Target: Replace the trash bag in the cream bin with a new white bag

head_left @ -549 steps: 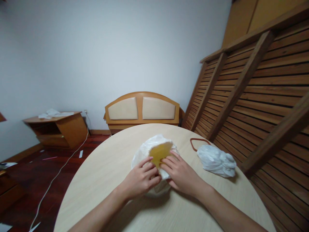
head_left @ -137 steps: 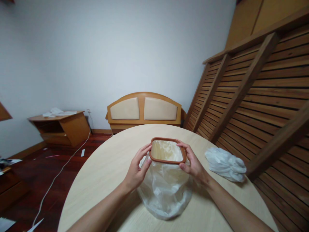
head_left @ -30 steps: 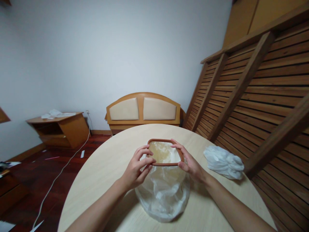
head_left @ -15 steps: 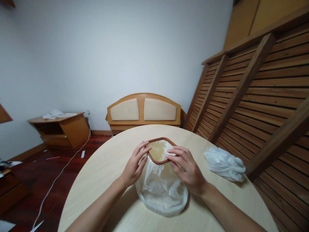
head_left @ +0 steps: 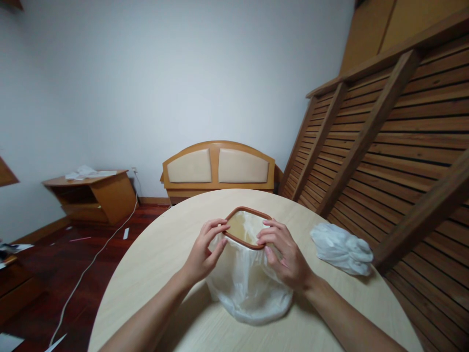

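A small bin (head_left: pixel 240 229) with a brown, rounded-square rim stands on the table in front of me, its yellowish inside showing through the mouth. A thin, translucent white plastic bag (head_left: pixel 252 288) lines it and hangs wrinkled down the outside, its loose edge spread around the base. At the rim's left corner, my left hand (head_left: pixel 205 250) pinches with its fingers on top and its thumb lower on the outside. On the opposite side, my right hand (head_left: pixel 287 254) has its fingers curled over the rim and its thumb against the bagged wall.
On the table's (head_left: pixel 154 274) right lies a bunched white plastic bag (head_left: pixel 341 248). A slatted wooden panel (head_left: pixel 366 161) leans close along the right. Behind the table stands a padded headboard (head_left: pixel 219 166); a low cabinet (head_left: pixel 113 198) and a white cable (head_left: pixel 93 266) are at left.
The bin and its rim have turned a little, and its near corner has shifted right. My right hand has curled closer around the rim. The bag's lower edge has swung slightly right.
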Available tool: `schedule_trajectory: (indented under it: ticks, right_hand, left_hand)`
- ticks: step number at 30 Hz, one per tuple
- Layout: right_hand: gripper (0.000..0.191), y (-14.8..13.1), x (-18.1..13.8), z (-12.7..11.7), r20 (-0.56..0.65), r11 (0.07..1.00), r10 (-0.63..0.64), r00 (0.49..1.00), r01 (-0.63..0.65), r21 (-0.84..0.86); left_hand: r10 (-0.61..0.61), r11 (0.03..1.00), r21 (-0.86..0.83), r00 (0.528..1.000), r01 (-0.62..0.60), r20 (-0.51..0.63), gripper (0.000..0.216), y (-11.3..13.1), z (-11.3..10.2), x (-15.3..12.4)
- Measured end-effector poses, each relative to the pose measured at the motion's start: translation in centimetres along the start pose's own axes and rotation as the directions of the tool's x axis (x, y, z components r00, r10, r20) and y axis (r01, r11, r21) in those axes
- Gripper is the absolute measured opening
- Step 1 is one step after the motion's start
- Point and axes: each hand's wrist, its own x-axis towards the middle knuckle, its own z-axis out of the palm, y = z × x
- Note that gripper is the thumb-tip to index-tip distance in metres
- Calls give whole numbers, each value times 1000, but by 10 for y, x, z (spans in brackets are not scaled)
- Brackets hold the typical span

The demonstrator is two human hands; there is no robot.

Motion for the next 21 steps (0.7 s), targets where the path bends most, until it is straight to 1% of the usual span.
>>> schedule_trajectory:
  ticks: [2,7,13,15,18,21]
  right_hand:
    - [17,1,-1,0,2,1000,-3,1000,3,6]
    - [20,2,-2,3,29,999,-40,999,40,-3]
    - [17,7,-5,5,25,998,-56,998,56,7]
    - [16,10,-6,4,40,998,-61,997,60,21]
    - [15,14,-7,1,68,997,-46,997,42,58]
    - [12,16,-8,-1,76,995,17,997,-24,97]
  left_hand:
    - [-26,999,-46,1000,26,17,34,-1,1,0]
    - [-73,994,-79,997,74,14,35,-2,4,-2]
    - [-149,975,-158,988,155,52,35,-3,2,-4]
    - [-166,969,-179,985,172,46,35,-4,2,-5]
    - [-159,973,-163,987,161,24,35,-5,2,-5]
    - [-111,987,-120,994,110,3,34,-5,3,-5]
